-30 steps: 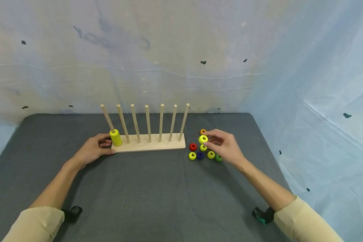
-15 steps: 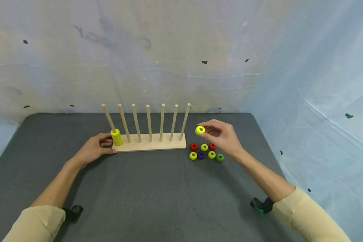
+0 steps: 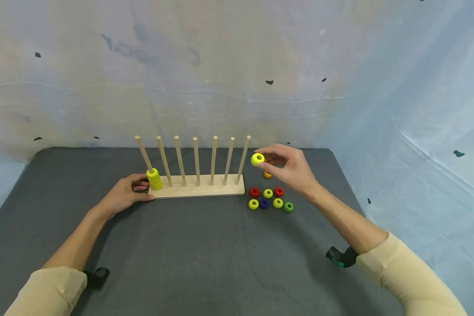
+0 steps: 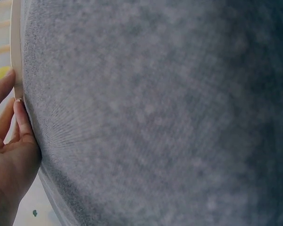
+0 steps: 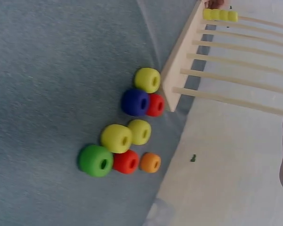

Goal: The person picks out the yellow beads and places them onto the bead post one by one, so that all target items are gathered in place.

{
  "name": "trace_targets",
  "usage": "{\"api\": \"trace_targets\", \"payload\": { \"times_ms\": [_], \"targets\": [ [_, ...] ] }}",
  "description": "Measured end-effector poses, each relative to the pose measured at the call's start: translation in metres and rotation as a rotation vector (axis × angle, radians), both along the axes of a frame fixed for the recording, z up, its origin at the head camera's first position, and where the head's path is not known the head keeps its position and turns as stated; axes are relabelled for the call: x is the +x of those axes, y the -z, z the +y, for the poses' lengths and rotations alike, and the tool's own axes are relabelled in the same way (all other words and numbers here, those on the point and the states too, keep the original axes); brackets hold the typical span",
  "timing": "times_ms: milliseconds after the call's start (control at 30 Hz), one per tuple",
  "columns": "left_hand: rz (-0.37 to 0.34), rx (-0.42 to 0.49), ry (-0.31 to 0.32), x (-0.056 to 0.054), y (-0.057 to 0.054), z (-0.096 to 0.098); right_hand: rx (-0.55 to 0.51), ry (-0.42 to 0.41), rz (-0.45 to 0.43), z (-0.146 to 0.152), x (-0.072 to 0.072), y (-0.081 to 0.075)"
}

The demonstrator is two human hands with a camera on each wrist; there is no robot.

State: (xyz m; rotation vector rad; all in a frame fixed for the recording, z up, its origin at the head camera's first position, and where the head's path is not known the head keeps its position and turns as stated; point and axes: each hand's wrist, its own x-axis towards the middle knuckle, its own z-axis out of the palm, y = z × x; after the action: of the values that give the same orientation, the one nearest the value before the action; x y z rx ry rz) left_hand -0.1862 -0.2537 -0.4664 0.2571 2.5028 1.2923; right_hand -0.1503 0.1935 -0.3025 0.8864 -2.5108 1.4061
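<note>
Right hand (image 3: 290, 167) curled, pinching yellow bead (image 3: 255, 160) (held aloft)

Colorful beads (image 5: 114, 139) beside pegged board (image 5: 180, 61)

On my feed I count one base (image 3: 197, 191), seven pegs (image 3: 196, 161), two hands (image 3: 126, 193); loose, three yellow beads (image 5: 113, 138), two red beads (image 5: 124, 162), one blue bead (image 5: 132, 102), one green bead (image 5: 93, 160), one orange bead (image 5: 148, 163); one held bead (image 3: 254, 161); apparently four stacked beads (image 3: 154, 180).
</note>
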Motion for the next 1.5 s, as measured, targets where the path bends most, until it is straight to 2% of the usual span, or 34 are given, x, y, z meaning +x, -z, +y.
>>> {"api": "trace_targets", "payload": {
  "times_ms": [467, 833, 967, 1267, 1500],
  "targets": [
    [0.022, 0.011, 0.002, 0.0, 0.001, -0.001, 0.048, -0.078, 0.064, -0.027, -0.013, -0.031],
    [0.023, 0.014, -0.001, 0.001, 0.0, 0.001, 0.053, -0.135, 0.102, -0.056, -0.018, -0.052],
    [0.019, 0.017, 0.003, 0.0, 0.0, 0.0, 0.049, -0.144, 0.112, -0.062, -0.022, -0.052],
    [0.019, 0.002, -0.007, 0.0, -0.001, 0.003, 0.03, -0.206, 0.105, -0.07, -0.053, -0.031],
    [0.011, -0.004, -0.013, -0.003, 0.0, 0.004, 0.055, -0.228, 0.101, -0.084, -0.057, -0.034]
  ]
}}
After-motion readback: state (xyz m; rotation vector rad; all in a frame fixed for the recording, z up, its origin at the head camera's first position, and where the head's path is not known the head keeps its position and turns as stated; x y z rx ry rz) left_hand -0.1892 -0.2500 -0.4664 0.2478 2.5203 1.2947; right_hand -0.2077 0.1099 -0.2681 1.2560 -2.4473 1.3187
